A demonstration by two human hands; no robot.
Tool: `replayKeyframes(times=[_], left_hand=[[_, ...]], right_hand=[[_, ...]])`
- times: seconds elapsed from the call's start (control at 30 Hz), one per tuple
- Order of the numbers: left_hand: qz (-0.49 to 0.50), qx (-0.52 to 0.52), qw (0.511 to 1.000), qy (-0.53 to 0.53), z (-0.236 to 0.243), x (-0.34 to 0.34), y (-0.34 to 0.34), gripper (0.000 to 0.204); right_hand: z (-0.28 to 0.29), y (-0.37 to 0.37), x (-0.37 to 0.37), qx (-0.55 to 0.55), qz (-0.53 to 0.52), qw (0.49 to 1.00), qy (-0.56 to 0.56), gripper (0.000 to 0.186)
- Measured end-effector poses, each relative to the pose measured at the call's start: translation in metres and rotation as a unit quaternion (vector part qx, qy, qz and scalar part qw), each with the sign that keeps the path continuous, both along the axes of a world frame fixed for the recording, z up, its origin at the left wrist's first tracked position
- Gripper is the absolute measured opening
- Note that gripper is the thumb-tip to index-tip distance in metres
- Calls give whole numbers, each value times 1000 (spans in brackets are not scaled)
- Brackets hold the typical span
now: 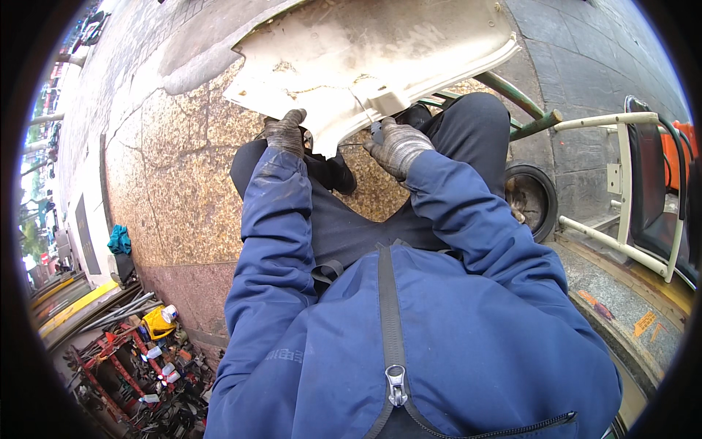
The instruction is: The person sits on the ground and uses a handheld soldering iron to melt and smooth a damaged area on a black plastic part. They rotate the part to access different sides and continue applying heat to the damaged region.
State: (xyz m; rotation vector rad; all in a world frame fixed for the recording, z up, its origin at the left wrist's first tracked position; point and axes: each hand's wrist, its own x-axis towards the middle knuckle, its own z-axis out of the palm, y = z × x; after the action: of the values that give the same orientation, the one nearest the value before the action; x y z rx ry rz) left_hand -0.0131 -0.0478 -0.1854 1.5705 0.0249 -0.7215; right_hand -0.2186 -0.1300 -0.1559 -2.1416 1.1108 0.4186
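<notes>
A large off-white curved panel (373, 44), scuffed and cracked near its lower edge, lies across the top middle, above my knees. My gloved left hand (285, 132) grips its lower left edge. My gloved right hand (397, 146) is closed on a small dark tool (376, 130) with a thin metal part, just beside a notch in the panel's lower edge; the tool's tip is hard to make out. Beneath the panel, green tubing (512, 91) shows on the right, and my dark shoe (342, 175) is partly hidden.
A black tyre (542, 201) lies by my right knee, beside a cream metal frame (625, 190) and a black seat (651, 227). At lower left are a red rack of tools and parts (124, 369), metal bars (131, 307) and a yellow item (157, 323). A teal cloth (118, 240) lies left.
</notes>
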Motion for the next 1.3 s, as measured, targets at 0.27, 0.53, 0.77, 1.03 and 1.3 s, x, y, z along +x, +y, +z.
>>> replayKeyframes(times=[0.27, 0.53, 0.77, 1.03, 1.3], left_hand=[[-19, -39, 999, -25, -2, -1, 1, 50], [-11, -16, 999, -37, -4, 1, 1, 52], [-35, -59, 996, -51, -18, 8, 3, 51], [-11, -65, 997, -31, -10, 3, 1, 53], [-22, -14, 999, -34, -1, 0, 2, 51]], right_hand=[[0, -2, 1, 2, -11, 1000, 19, 63], [1, 0, 0, 1, -13, 1000, -5, 63], [5, 1, 0, 4, -12, 1000, 1, 62], [5, 2, -2, -6, -19, 1000, -10, 61], [-1, 1, -2, 1, -8, 1000, -9, 62]])
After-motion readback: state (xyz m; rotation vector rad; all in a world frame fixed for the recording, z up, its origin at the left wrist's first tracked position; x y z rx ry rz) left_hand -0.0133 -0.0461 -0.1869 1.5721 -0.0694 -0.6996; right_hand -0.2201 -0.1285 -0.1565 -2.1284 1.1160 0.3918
